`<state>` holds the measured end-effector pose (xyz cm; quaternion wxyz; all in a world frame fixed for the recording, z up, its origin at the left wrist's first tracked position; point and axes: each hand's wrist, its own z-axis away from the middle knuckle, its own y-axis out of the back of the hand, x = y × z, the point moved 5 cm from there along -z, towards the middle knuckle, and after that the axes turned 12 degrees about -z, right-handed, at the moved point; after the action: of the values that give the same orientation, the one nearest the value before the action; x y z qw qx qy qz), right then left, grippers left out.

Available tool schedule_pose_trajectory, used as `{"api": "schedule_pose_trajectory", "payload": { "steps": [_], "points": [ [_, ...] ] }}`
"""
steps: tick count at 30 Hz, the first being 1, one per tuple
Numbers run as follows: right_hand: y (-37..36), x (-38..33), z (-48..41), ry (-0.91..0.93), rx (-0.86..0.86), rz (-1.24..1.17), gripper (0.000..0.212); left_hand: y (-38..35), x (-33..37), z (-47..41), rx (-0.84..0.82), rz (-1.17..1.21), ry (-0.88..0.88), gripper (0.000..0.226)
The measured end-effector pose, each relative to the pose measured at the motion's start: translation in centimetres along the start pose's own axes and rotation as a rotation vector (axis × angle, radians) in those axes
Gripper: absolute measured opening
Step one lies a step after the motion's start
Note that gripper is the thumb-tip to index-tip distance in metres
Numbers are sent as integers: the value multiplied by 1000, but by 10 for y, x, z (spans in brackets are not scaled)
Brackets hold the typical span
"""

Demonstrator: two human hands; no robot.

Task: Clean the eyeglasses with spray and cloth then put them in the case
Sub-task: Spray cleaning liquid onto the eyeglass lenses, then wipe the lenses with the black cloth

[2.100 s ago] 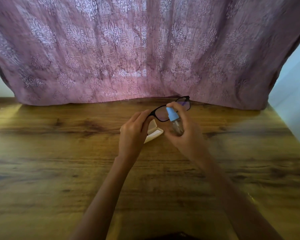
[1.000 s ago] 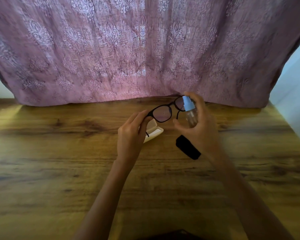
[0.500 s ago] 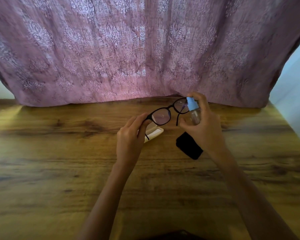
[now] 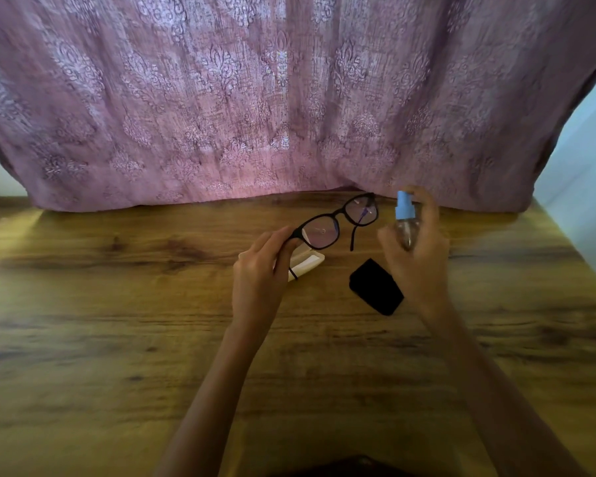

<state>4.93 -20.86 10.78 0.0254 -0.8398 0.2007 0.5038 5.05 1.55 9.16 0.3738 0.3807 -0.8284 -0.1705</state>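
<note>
Wooden table [image 4: 117,321], pink patterned curtain [image 4: 255,98] hanging along its far edge.

Left hand [image 4: 258,270]: fingers curled, thumb and fingertips pinching the left corner of the eyeglasses [image 4: 338,222] at the hinge. Nothing else in that hand. Black frame held up off the table, tilted, right lens higher and farther away. Both temple arms unfolded and hanging down, one by the left fingers, one below the right lens.

White case [image 4: 310,261] lies on the table right under the left lens, partly hidden behind the left fingers; open or closed, cannot tell.

Black cloth [image 4: 375,287] lies flat on the table between the two hands, right of the case, apart from it.

Spray bottle [image 4: 405,218]: clear body, blue head, upright, just beside the right lens, not touching it. Right hand [image 4: 417,256] wrapped round the bottle body, thumb on the near side, index finger curved over the top of the blue head.
</note>
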Motion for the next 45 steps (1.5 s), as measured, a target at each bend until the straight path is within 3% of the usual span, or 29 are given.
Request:
{"api": "schedule_pose_trajectory", "payload": {
  "steps": [3, 8, 10, 13, 25, 30, 34, 36, 39, 42, 45],
  "points": [
    [9, 35, -3, -135, 19, -3, 40, -1, 1, 1, -7, 9, 4, 27],
    [26, 102, 3, -254, 4, 24, 56, -3, 5, 6, -20, 23, 2, 26],
    [31, 118, 6, -296, 14, 84, 42, -4, 4, 8, -23, 13, 5, 27],
    [32, 130, 14, -312, 9, 173, 21, -7, 1, 13, -34, 1, 13, 26],
    [29, 132, 21, -351, 71, 209, 18, -15, -7, 23, -93, 20, 44, 28],
    [33, 134, 26, -417, 75, 207, 24, -16, -6, 23, -92, 15, 45, 30],
    [39, 139, 44, -538, 137, 168, 50, -16, -7, 26, -88, 13, 46, 26],
    [44, 142, 56, -590, 174, 262, 53, -16, -7, 26, -81, 16, 45, 25],
    [48, 149, 68, -586, 105, 414, 39, -16, -8, 27, -79, 24, 42, 25],
    [43, 146, 68, -623, 55, 352, 20, -17, -9, 27, -83, 29, 43, 25],
    [32, 127, 64, -671, -20, 282, 13, -17, -10, 28, -88, 21, 45, 26]
  ]
}}
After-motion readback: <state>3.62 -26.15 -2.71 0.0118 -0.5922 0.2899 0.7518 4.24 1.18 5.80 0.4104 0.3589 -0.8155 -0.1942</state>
